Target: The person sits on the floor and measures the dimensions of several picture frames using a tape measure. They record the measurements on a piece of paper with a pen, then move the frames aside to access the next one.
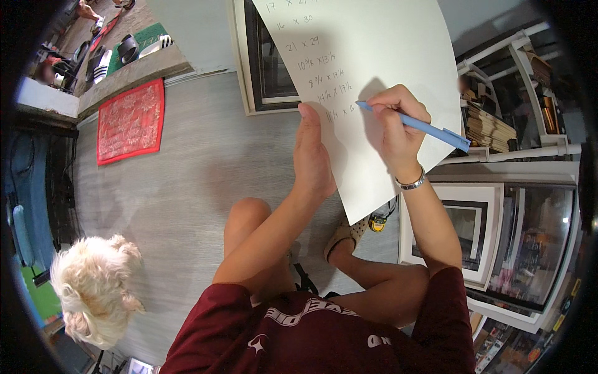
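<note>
Floor [187,181] beneath, right grip [402,137] holds pen [434,130] over paper [395,50].

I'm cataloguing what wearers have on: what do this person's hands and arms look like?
The left hand and the right hand are both ungloved. The sleeves are short and plain maroon. A silver-coloured band, watch or bracelet, circles the right wrist; none shows on the left.

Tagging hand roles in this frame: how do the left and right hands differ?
The right hand pinches a blue pen; the left hand is at the white sheet's left edge, fingers mostly hidden.
The right hand has a silver-coloured band at its wrist; the left hand shows none.
Shared: both are ungloved.
</note>
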The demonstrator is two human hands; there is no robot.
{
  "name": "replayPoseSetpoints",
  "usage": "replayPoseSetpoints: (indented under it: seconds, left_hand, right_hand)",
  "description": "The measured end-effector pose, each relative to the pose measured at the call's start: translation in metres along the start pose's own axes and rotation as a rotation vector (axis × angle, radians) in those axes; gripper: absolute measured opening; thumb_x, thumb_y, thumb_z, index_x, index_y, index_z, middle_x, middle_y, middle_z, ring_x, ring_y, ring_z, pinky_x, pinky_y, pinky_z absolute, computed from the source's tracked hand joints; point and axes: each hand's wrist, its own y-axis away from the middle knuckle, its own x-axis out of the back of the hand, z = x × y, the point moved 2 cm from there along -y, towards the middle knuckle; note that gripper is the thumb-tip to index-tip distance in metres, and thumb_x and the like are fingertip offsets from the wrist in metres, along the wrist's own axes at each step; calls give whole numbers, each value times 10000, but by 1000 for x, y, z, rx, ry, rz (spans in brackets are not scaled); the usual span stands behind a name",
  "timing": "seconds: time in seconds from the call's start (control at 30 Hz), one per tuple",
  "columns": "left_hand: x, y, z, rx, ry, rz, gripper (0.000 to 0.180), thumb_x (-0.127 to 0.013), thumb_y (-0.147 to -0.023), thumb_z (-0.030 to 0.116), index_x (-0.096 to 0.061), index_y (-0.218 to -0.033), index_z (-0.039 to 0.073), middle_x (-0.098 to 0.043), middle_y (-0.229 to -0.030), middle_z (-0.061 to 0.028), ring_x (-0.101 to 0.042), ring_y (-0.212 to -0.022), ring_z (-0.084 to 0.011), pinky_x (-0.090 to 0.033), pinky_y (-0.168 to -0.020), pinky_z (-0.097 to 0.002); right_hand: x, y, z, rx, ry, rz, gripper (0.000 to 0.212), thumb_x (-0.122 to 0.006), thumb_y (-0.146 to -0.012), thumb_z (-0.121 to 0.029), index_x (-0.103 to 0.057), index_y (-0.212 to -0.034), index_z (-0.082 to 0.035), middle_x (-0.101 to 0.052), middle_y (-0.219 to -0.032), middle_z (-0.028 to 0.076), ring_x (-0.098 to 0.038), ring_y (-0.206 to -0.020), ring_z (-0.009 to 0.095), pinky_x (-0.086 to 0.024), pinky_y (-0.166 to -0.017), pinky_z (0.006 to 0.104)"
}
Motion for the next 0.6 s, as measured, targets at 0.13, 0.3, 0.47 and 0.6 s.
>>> replayPoseSetpoints:
  seconds: [0.13, 0.3, 0.47, 0.6]
  left_hand:
    - [-1, 1, -1, 15, -42, -3, 712, -279, -987, 630, -377, -1393, 54, -551, -1263, -134, -588, -1153, -253, -526, -940, -399]
    - [-1, 2, -1, 19, 18, 11, 644, -286, -1018, 561, -382, -1374, 33, -555, -1251, -145, -613, -1112, -241, -552, -900, -370]
    - [1, 2, -3, 5, 23, -7, 655, -279, -1017, 565, -381, -1374, 26, -558, -1251, -147, -608, -1116, -242, -542, -913, -376]
    - [-4, 4, -1, 6, 24, 10, 641, -273, -1021, 557, -389, -1363, 27, -560, -1242, -144, -608, -1113, -238, -541, -909, -375]
  right_hand:
    - [6, 2, 6, 1, -16, -2, 95, -514, -761, 54, -599, -726, 32, -516, -556, 9, -396, -503, 42, -281, -471, 218]
    - [3, 3, 5, 14, 22, 8, 102, -502, -748, 62, -592, -713, 29, -517, -555, 13, -390, -495, 45, -285, -468, 220]
    - [6, 4, 3, 15, -16, 9, 109, -496, -741, 61, -592, -700, 30, -530, -558, 26, -402, -488, 55, -295, -469, 224]
    - [6, 5, 2, 49, 19, 28, 109, -496, -743, 54, -592, -696, 32, -534, -558, 31, -406, -488, 56, -298, -470, 223]
